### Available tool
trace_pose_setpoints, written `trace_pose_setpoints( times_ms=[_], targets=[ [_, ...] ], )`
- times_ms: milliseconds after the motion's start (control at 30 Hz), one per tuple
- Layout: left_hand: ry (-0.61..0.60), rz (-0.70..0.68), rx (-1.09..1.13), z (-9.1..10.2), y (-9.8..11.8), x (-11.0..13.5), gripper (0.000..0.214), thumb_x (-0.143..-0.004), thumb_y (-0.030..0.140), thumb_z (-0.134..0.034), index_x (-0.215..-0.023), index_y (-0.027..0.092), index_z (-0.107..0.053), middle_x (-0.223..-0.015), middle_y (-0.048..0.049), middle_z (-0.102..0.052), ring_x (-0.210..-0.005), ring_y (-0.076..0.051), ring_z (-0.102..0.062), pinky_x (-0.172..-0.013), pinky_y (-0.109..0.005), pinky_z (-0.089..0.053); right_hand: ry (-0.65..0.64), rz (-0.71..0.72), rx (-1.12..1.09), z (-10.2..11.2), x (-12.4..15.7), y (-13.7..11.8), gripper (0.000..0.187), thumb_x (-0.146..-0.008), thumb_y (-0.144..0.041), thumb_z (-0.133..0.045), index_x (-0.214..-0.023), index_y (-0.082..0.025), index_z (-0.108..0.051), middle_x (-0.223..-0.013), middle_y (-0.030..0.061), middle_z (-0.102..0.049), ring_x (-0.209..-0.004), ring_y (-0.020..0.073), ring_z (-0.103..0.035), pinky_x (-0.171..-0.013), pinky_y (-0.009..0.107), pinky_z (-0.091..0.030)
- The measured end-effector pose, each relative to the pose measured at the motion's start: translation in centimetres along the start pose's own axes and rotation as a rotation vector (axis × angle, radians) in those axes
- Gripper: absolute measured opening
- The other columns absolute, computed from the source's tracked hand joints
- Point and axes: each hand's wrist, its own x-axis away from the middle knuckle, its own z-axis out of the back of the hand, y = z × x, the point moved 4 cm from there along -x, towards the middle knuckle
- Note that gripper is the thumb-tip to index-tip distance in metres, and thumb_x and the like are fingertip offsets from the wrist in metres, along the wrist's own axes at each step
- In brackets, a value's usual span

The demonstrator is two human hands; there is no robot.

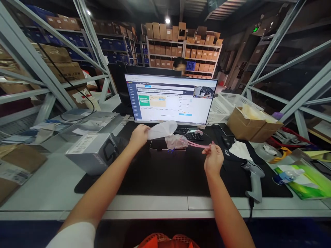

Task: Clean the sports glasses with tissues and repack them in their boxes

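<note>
My left hand (139, 135) is closed on the end of a translucent whitish plastic sleeve (162, 130), which stretches right in front of the monitor. With its fingertips, my right hand (214, 158) pinches the thin pink arms of what looks like a pair of pink glasses (196, 144). A crumpled pale pink pouch or cloth (176, 142) is between the hands, near the glasses' left end. Beneath it is a flat dark box (157, 145) with a small blue piece (171, 151) at its front. A black keyboard (196, 136) is partly hidden behind these things.
A lit monitor (170, 100) stands ahead on the black desk mat (165, 175). To the left are a grey product box (90, 153) and trays. On the right are a barcode scanner (254, 181), mouse (229, 141), tape roll (267, 151), and open carton (249, 125). A person (179, 63) is behind the monitor.
</note>
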Motion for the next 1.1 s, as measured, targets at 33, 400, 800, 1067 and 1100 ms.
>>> trace_pose_setpoints(
  times_ms=[33,400,800,1067,1100],
  targets=[
    [-0.079,-0.036,-0.021,-0.4,0.5,-0.4,0.022,-0.075,0.024,-0.054,-0.079,0.017,-0.075,-0.103,-0.0137,-0.071,-0.104,-0.029,-0.063,-0.103,-0.042,-0.047,0.001,0.017,0.008,0.0,0.1,-0.1,0.028,-0.086,-0.045,-0.066,-0.092,-0.018,-0.059,-0.065,-0.0045,-0.062,-0.055,0.0119,-0.061,-0.06,0.027,-0.051],
    [-0.565,-0.098,-0.093,-1.1,3.3,-0.3,0.051,-0.09,0.049,-0.037,-0.096,0.016,-0.075,-0.1,-0.0094,-0.077,-0.093,-0.028,-0.068,-0.086,-0.035,-0.051,-0.12,0.41,0.338,0.7,2.5,0.1,0.026,-0.095,-0.04,-0.059,-0.107,-0.019,-0.066,-0.095,0.0089,-0.074,-0.086,0.0212,-0.072,-0.079,0.035,-0.057],
    [-0.715,-0.13,-0.079,-6.5,6.3,-1.3,0.051,-0.085,0.062,-0.052,-0.074,0.019,-0.075,-0.083,-0.0106,-0.078,-0.075,-0.025,-0.069,-0.072,-0.03,-0.051,-0.154,0.493,0.382,0.6,3.2,0.4,0.021,-0.097,-0.036,-0.056,-0.109,-0.021,-0.065,-0.094,0.0084,-0.072,-0.084,0.0204,-0.072,-0.075,0.034,-0.058],
    [-0.08,-0.286,0.034,-1.4,8.9,3.3,0.04,-0.095,0.042,-0.047,-0.111,0.019,-0.075,-0.119,-0.014,-0.072,-0.114,-0.029,-0.065,-0.105,-0.043,-0.047,-0.16,0.329,0.321,0.3,3.0,0.5,0.023,-0.094,-0.042,-0.06,-0.102,-0.021,-0.067,-0.09,0.0064,-0.072,-0.08,0.0198,-0.07,-0.074,0.033,-0.057],
    [-0.062,-0.354,0.098,-0.7,9.7,4.1,0.04,-0.093,0.042,-0.052,-0.12,0.02,-0.072,-0.125,-0.013,-0.07,-0.12,-0.029,-0.062,-0.109,-0.044,-0.046,-0.177,0.31,0.324,0.2,3.0,0.6,0.023,-0.094,-0.042,-0.06,-0.102,-0.021,-0.068,-0.089,0.006,-0.072,-0.079,0.0197,-0.07,-0.073,0.033,-0.057]
  ],
)
